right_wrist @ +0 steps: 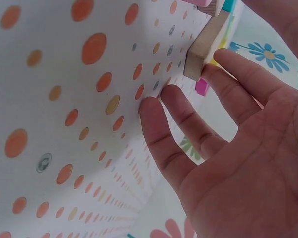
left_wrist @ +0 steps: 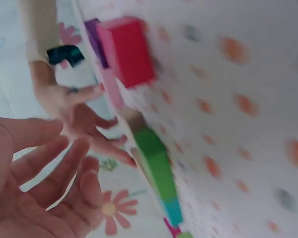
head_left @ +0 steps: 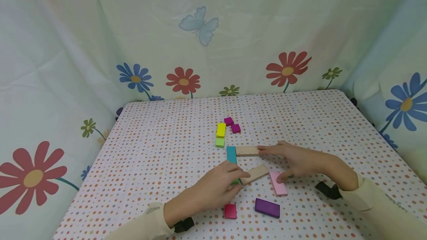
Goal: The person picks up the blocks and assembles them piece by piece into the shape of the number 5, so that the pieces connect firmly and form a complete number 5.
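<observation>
Flat blocks lie on the dotted table in the head view. My left hand hovers over a green block, partly hiding it and a teal block. Its fingertips are nearest the left end of a slanted plain wooden block; contact is hard to tell. In the left wrist view its fingers are loosely bent with nothing between them. My right hand is spread, fingertips at the right end of another wooden block. Its thumb is close to the pink block.
Nearer me lie a purple block and a small red-pink block. Farther back are a yellow block, a light green block and two small magenta blocks. Flowered curtains stand behind and beside the table.
</observation>
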Demonstrator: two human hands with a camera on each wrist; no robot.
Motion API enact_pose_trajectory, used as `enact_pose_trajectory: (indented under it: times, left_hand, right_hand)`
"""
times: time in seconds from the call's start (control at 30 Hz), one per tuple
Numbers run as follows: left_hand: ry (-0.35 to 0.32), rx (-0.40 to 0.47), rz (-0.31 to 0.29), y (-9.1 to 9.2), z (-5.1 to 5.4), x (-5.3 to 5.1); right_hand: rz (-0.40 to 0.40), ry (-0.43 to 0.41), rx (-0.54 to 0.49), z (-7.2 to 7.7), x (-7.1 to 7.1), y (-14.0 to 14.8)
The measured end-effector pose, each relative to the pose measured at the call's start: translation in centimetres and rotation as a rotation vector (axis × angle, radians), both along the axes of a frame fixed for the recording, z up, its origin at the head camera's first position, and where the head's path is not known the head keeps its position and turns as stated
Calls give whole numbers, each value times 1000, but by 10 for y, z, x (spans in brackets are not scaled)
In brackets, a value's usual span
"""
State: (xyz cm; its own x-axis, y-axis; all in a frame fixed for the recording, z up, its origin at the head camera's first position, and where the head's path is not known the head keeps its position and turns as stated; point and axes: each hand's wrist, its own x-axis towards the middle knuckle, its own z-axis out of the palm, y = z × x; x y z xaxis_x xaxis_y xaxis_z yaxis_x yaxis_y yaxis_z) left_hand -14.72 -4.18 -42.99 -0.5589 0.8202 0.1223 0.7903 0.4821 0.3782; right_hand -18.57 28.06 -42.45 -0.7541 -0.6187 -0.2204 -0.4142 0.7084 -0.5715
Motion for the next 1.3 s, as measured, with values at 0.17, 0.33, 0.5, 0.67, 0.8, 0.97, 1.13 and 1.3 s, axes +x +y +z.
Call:
enact_pose_trajectory:
  times: [0.17,0.33,0.5,0.67,0.8,0.97,1.13,1.3]
  left_hand:
    - [-99,-37,-75,23,-2,-1]
    - [-92,-128,-120,39,-8,2]
    - [-31,-222,-131,48,-12,7]
    - [-28,-260,-121,52,-15,9]
    - [-19,-263,-108,54,-16,10]
    - [4,-267,-96,56,-17,11]
    - [3,-268,-90,60,-18,13]
    - [-6,-262,-86,66,-17,16]
  right_hand:
    - [-7,-5,-3,-1,0,1]
    - [-7,-11,-11,-2,-1,2]
    - [1,-6,-9,-3,-1,2]
    - [-5,-13,-8,-2,-1,1]
    - [-9,-20,-12,-1,0,0]
    - [2,-11,-8,-2,0,0]
    - [4,-5,-6,-3,-2,1]
    - [2,-15,-16,-1,-1,2]
